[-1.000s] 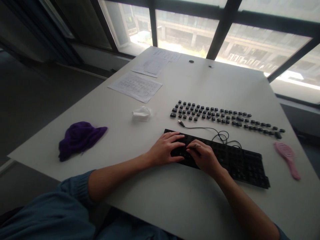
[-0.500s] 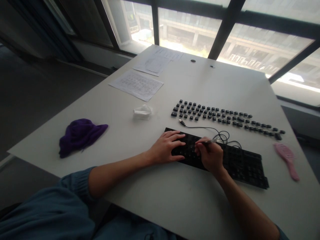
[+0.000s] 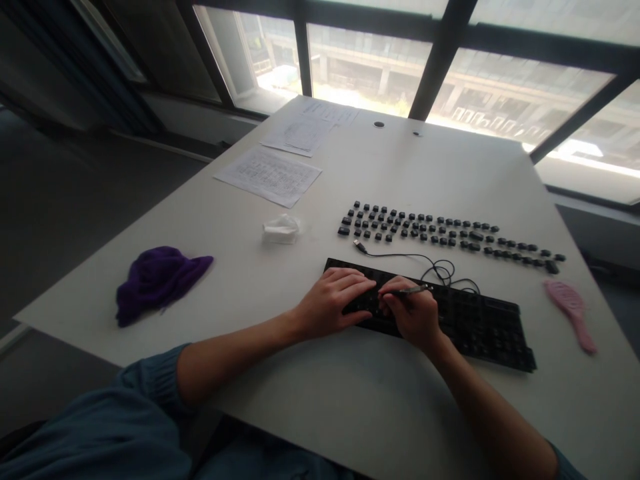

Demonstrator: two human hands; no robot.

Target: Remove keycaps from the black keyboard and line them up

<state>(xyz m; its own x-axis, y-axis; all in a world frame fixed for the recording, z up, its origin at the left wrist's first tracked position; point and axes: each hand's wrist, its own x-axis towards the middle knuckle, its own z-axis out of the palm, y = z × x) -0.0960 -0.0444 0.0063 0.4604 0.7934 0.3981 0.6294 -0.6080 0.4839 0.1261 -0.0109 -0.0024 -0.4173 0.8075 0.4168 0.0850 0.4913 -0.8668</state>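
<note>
A black keyboard (image 3: 480, 327) lies at a slant near the front of the table. Across its left end rests my left hand (image 3: 336, 301), fingers extended and thumb apart, fingertips close to my right hand. My right hand (image 3: 413, 317) is closed around a slim dark pen-like tool (image 3: 416, 289), whose back end points to the right. The tip is hidden by the fingers over the keys. Behind the keyboard, several loose black keycaps (image 3: 440, 230) stand in rows. A black USB cable (image 3: 395, 254) curls between them and the keyboard.
On the left lies a purple knitted cloth item (image 3: 160, 280). A crumpled white tissue (image 3: 281, 229) sits left of the keycaps, with printed papers (image 3: 270, 175) beyond. A pink hairbrush (image 3: 571, 313) is right of the keyboard. Windows border the white table (image 3: 240, 267) at the back.
My right hand has shifted slightly left with the tool, closer to my left hand. My left fingers have drawn together somewhat and reach further right. The view has shifted a little.
</note>
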